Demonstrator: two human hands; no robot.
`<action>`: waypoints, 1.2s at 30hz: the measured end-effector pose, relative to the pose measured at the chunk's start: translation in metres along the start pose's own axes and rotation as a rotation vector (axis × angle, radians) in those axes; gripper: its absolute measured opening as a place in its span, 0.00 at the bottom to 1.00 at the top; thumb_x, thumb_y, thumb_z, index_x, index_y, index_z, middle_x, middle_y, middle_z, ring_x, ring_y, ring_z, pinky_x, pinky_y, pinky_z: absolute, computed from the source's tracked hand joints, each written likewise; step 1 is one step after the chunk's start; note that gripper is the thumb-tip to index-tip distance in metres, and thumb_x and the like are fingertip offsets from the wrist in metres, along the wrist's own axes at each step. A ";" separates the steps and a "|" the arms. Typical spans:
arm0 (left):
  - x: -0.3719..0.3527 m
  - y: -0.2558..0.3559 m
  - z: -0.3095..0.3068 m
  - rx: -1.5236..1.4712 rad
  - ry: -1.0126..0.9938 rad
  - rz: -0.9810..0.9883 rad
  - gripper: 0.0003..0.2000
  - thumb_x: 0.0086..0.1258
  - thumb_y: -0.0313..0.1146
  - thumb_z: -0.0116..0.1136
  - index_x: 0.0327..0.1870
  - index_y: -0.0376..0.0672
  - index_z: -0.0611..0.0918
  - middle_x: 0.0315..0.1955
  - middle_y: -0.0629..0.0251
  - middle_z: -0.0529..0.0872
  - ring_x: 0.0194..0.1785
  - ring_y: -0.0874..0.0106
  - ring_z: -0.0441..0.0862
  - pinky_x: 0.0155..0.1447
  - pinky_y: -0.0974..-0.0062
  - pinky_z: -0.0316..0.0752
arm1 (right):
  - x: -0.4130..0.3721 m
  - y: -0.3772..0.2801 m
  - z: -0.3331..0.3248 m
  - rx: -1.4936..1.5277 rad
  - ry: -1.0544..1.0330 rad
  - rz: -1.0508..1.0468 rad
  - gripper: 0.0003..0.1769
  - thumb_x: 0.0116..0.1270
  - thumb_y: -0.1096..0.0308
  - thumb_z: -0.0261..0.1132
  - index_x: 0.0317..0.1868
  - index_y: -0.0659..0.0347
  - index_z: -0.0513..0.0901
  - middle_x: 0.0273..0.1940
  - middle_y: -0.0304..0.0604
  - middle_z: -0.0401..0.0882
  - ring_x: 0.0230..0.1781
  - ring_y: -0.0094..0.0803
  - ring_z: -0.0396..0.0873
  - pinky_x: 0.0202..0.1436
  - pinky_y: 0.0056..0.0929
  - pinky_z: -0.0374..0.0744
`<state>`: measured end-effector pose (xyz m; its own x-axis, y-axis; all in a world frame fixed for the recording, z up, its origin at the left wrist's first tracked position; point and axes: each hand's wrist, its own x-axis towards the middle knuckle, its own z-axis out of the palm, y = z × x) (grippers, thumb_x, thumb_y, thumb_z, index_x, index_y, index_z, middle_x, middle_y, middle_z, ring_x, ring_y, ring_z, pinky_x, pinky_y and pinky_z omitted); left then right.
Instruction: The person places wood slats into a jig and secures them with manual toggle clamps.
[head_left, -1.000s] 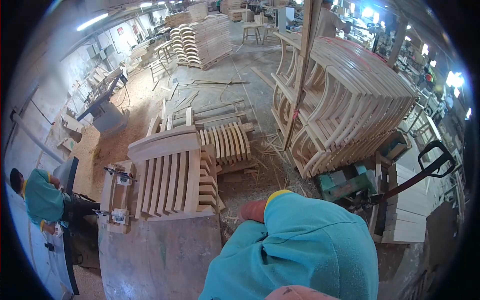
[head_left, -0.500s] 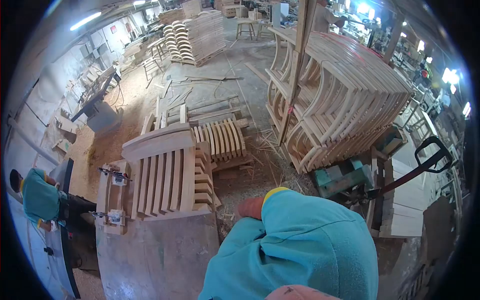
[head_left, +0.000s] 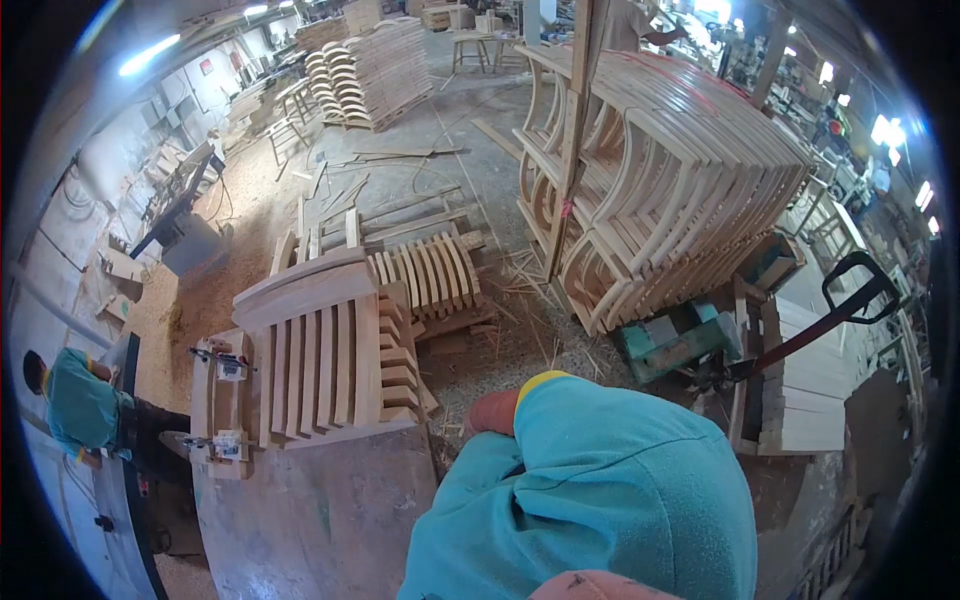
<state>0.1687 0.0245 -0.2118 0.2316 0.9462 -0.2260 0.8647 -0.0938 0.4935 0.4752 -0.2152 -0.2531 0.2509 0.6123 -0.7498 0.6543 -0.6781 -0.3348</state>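
Observation:
Neither of my hands shows. A teal sleeve with a yellow edge (head_left: 600,460) fills the bottom centre, and a short part of a bare arm (head_left: 490,412) comes out of it, its hand hidden. A pinkish shape (head_left: 600,585) at the bottom edge is too cut off to make out. Left of the sleeve is a worktable (head_left: 320,510) bearing a stack of curved wooden pieces (head_left: 325,375), with wider curved boards (head_left: 305,290) across its far end. Beside the stack lies a wooden jig with metal clamps (head_left: 225,400).
Tall stacked curved wooden frames (head_left: 690,190) stand at right behind a post (head_left: 578,130). A pallet jack handle (head_left: 860,290) rises near pale boards (head_left: 805,390). A co-worker in teal (head_left: 85,405) is at far left. Wood scraps (head_left: 540,290) litter the floor.
The background has shifted slightly left and, on the right, upward in the view. The co-worker at left has changed posture, head and arms lower. My sleeve stays almost in place.

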 end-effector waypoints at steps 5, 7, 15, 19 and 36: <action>-0.001 -0.006 -0.003 -0.012 0.001 -0.010 0.52 0.51 0.46 0.68 0.72 0.45 0.44 0.70 0.45 0.43 0.73 0.50 0.40 0.71 0.53 0.48 | -0.003 0.011 0.010 -0.009 -0.014 0.011 0.23 0.57 0.48 0.59 0.46 0.53 0.83 0.45 0.50 0.81 0.46 0.44 0.78 0.52 0.42 0.73; -0.002 -0.010 -0.005 -0.012 0.004 -0.023 0.52 0.51 0.46 0.68 0.72 0.45 0.44 0.70 0.45 0.43 0.73 0.49 0.40 0.71 0.53 0.48 | -0.004 0.012 0.013 -0.020 -0.024 0.016 0.23 0.57 0.48 0.59 0.46 0.53 0.83 0.45 0.50 0.81 0.46 0.44 0.78 0.52 0.42 0.73; -0.010 -0.025 -0.012 -0.023 0.013 -0.070 0.53 0.50 0.47 0.68 0.72 0.45 0.43 0.70 0.45 0.43 0.73 0.49 0.39 0.71 0.52 0.48 | 0.010 -0.006 0.006 -0.062 -0.044 -0.018 0.23 0.57 0.47 0.58 0.46 0.53 0.83 0.45 0.50 0.81 0.45 0.44 0.78 0.52 0.42 0.73; -0.013 -0.034 -0.015 -0.030 0.020 -0.084 0.53 0.50 0.47 0.68 0.72 0.45 0.43 0.70 0.45 0.42 0.73 0.49 0.39 0.71 0.52 0.48 | 0.021 -0.030 -0.006 -0.089 -0.044 -0.062 0.23 0.58 0.47 0.58 0.46 0.53 0.83 0.44 0.50 0.81 0.45 0.44 0.78 0.52 0.42 0.73; -0.038 -0.075 -0.032 -0.081 0.089 -0.246 0.55 0.49 0.49 0.68 0.73 0.45 0.42 0.70 0.45 0.41 0.73 0.49 0.38 0.71 0.51 0.47 | 0.062 -0.093 -0.021 -0.245 -0.112 -0.165 0.23 0.59 0.46 0.57 0.46 0.53 0.83 0.44 0.50 0.81 0.43 0.44 0.79 0.51 0.41 0.74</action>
<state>0.0806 0.0058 -0.2138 -0.0248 0.9613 -0.2744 0.8507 0.1645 0.4993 0.4449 -0.1050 -0.2565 0.0561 0.6482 -0.7594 0.8356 -0.4468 -0.3196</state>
